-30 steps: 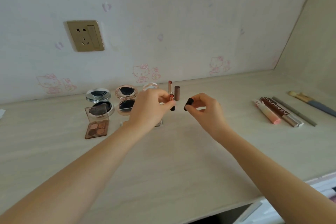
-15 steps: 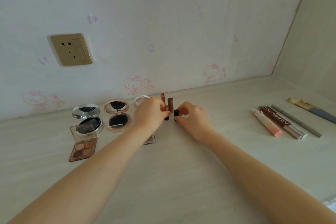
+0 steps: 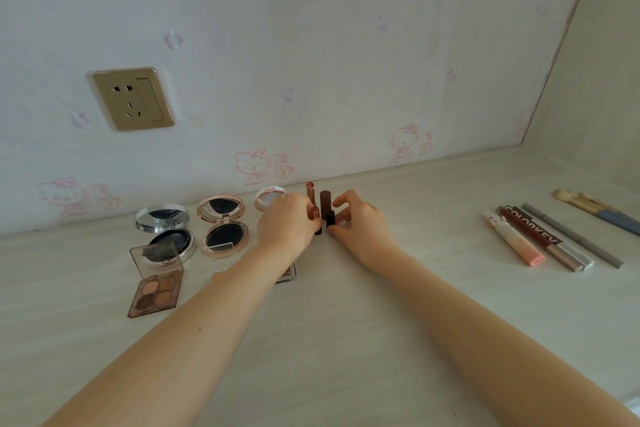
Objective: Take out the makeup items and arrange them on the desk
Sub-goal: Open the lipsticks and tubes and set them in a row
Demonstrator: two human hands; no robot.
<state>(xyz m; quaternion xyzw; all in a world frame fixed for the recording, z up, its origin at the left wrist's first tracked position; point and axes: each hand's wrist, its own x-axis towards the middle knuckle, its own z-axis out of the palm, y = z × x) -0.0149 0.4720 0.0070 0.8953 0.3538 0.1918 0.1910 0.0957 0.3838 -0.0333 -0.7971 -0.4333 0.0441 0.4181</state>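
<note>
Where wallpaper (image 3: 311, 45) meets desk (image 3: 346, 340), makeup, hands

Two bare forearms enter from the lower edge of the view. No sleeve, cuff, watch, bracelet or ring covers either arm or wrist. The left hand (image 3: 287, 222) and the right hand (image 3: 360, 229) are ungloved. A small dark mole marks the left forearm. Fingernails are too small to describe.

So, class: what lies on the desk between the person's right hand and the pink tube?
Nothing: in the head view, bare desk runs from the right hand to the pink tube.
</note>
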